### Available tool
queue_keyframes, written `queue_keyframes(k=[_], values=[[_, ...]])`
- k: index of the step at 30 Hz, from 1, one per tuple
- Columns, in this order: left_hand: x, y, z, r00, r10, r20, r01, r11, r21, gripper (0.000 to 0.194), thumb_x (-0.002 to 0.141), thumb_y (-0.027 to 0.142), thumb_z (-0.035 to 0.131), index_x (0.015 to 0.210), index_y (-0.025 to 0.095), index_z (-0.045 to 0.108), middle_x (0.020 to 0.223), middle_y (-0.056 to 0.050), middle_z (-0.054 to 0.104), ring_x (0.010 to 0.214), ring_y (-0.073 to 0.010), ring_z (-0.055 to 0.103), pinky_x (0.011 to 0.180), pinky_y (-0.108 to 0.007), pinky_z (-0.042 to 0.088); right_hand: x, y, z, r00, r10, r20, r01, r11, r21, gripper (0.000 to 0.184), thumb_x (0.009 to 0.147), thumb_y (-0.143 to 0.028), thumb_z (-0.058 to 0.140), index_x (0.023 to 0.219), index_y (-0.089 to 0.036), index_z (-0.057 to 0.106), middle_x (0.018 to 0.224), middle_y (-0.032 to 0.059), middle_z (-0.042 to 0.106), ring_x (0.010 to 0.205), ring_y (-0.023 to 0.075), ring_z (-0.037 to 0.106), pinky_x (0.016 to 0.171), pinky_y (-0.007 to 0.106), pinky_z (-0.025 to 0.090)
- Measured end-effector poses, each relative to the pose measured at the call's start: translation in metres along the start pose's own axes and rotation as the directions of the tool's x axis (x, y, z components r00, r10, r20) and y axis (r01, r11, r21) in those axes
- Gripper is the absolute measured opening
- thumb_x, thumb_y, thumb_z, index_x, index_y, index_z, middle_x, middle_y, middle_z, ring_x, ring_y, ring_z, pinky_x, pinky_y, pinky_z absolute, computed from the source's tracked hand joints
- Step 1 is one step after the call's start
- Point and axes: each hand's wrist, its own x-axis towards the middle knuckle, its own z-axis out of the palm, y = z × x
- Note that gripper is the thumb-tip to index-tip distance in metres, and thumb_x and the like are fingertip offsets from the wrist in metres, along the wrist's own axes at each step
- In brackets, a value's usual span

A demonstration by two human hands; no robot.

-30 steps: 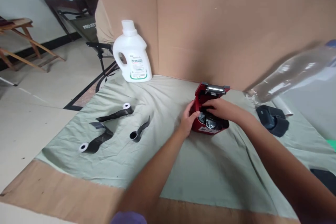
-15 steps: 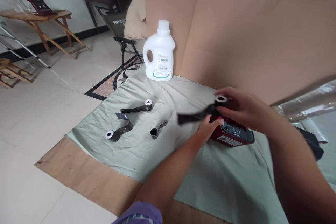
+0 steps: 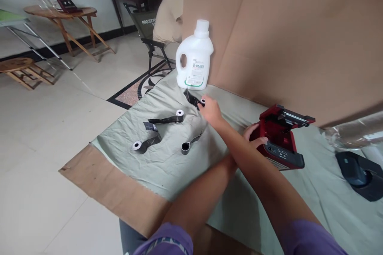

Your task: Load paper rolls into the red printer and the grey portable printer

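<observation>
My right hand, reaching across my left forearm, grips a small black paper roll with a loose tail, just in front of the white detergent bottle. My left hand holds the left side of a red label printer, thumb on its grey control panel. The printer's lid stands raised, and its red inside shows. Three more partly unrolled rolls lie on the cloth: one black roll below the bottle, another roll farther left and a third roll nearer me.
A wrinkled pale green cloth covers a cardboard sheet. Tall cardboard walls off the back. To the right are a black plastic object and a clear-wrapped roll. A folding chair stands behind the left side.
My right hand has carried the black roll from above the printer leftward to near the bottle. The printer's raised lid and inside are now uncovered. My left hand stays at the printer.
</observation>
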Motion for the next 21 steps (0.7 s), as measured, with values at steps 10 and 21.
queue_keyframes(k=[10,21], values=[[-0.002,0.006,-0.001,1.0,-0.021,0.015,0.021,1.0,0.004,0.067,0.078,0.035,0.073,0.142,0.024,0.056,0.153,-0.007,0.05,0.143,-0.0321,0.045,0.121,-0.046,0.034,-0.012,-0.027,0.001,0.814,-0.557,0.166,0.542,0.831,0.127,0.037,0.091,-0.026,0.064,0.128,-0.025,0.065,0.115,0.0074,0.07,0.11,0.0274,0.061,0.088,0.034,0.047],[-0.003,0.003,-0.002,0.999,-0.03,0.031,0.031,0.999,-0.01,0.065,0.081,0.037,0.071,0.143,0.025,0.056,0.144,-0.007,0.059,0.139,-0.0328,0.049,0.12,-0.048,0.035,-0.039,-0.014,-0.005,0.92,-0.372,-0.122,0.333,0.582,0.742,0.046,0.081,-0.022,0.058,0.127,-0.021,0.064,0.12,0.006,0.066,0.101,0.0191,0.063,0.091,0.031,0.05]])
